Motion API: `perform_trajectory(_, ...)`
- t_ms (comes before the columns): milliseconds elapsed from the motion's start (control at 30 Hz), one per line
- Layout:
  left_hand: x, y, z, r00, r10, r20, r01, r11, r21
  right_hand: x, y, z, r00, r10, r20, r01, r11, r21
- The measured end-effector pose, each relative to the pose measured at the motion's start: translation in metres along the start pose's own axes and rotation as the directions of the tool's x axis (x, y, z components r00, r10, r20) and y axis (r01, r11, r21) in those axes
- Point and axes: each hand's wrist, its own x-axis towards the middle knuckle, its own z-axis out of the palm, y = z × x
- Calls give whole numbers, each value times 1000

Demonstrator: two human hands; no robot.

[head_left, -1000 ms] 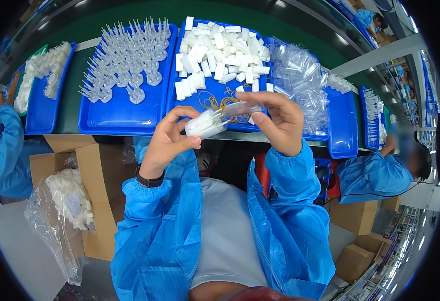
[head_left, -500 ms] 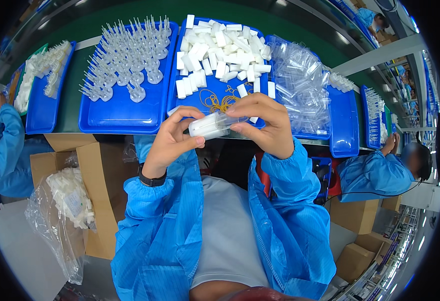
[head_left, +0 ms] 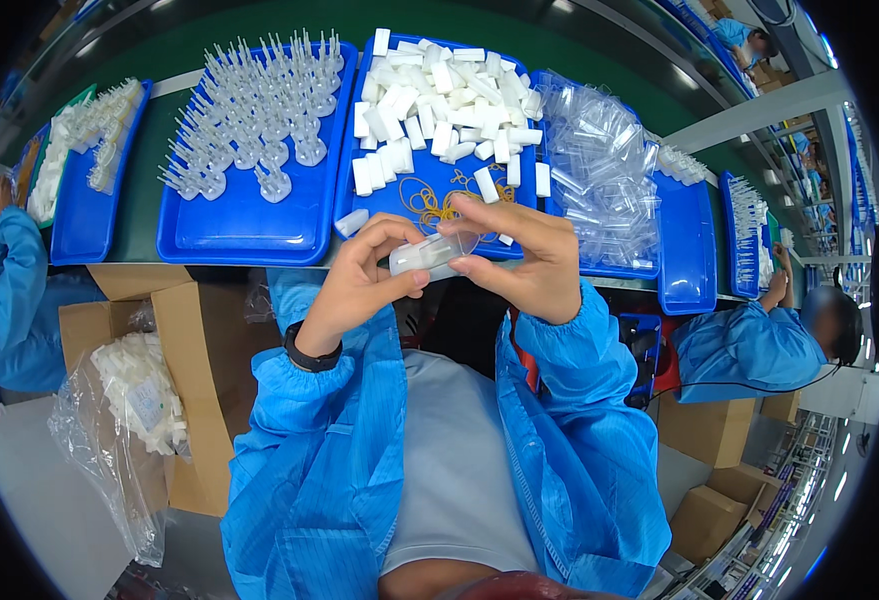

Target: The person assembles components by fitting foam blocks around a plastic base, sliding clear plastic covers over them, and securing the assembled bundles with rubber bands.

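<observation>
Between my hands, above the near edge of the middle tray, is a white plastic piece with a clear plastic cover (head_left: 435, 254) around it. My left hand (head_left: 364, 275) pinches the white end between thumb and fingers. My right hand (head_left: 527, 258) has its thumb and forefinger on the clear end, the other fingers bent behind. How far the white piece sits inside the cover is partly hidden by my fingers. Just beyond lie yellow rubber bands (head_left: 424, 202) and a heap of white blocks (head_left: 439, 95) in the blue middle tray (head_left: 359, 185).
Left, a blue tray (head_left: 244, 240) holds rows of clear pronged parts (head_left: 259, 120); right, another is heaped with clear plastic covers (head_left: 599, 160). An open carton (head_left: 199, 370) with bagged white parts stands lower left. Co-workers in blue sit at both sides (head_left: 19, 300) (head_left: 744, 340).
The white piece has gone deeper into the clear cover, and my left hand has moved slightly right with it. A white piece at the tray's near left corner shows more fully.
</observation>
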Motion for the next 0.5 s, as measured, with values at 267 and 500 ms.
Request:
perform_trajectory(267, -1, -7, -3, 997, 76, -20, -75, 995, 60, 1, 3, -14, 990, 120, 80, -115, 991, -66)
perform_trajectory(500, -2, -7, -3, 996, 91, -25, -88, 991, 96, 3, 0, -25, 886, 383, 262, -449, 848, 280)
